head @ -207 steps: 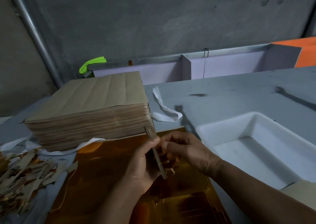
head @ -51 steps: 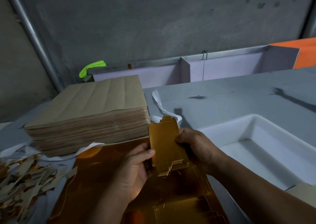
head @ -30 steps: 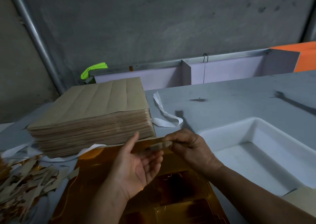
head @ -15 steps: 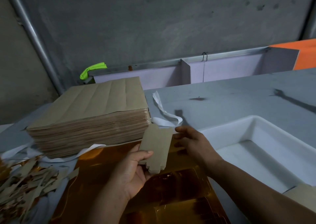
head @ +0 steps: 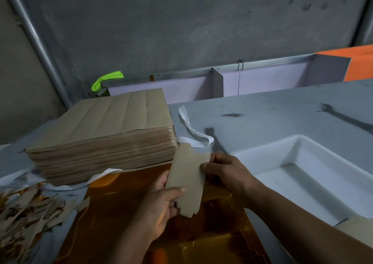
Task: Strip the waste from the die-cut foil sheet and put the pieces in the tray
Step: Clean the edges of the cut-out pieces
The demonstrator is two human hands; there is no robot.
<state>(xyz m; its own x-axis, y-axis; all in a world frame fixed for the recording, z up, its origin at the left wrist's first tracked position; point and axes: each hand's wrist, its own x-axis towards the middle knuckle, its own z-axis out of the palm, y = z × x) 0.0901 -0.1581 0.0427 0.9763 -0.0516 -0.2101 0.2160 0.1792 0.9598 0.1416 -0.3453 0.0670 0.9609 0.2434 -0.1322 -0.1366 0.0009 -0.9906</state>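
Looking down from the head camera, the left hand grips the lower end of a die-cut piece, thumb laid across its dull brown face and fingers curled underneath. The right hand pinches the piece's right edge higher up between thumb and fingertips. The piece is a long narrow shape with a tab at its far end and stepped notches at its near end, tilted so the far end leans slightly right. Whether it is a single layer or a few stacked together cannot be told. It is held in the air above the foil sheet, which lies flat on the grey table with its shiny gold-orange face up and faint cut lines showing near the bottom of the frame. The white tray sits just right of the sheet, beside the right forearm. A thick stack of brown sheets stands at the sheet's far left edge, close behind the raised piece. A white strap curls on the table to the right of the stack. A heap of waste strips lies at the left edge of the table. Behind the table a bright green object lies by the dark wall, and an orange panel shows at far right.
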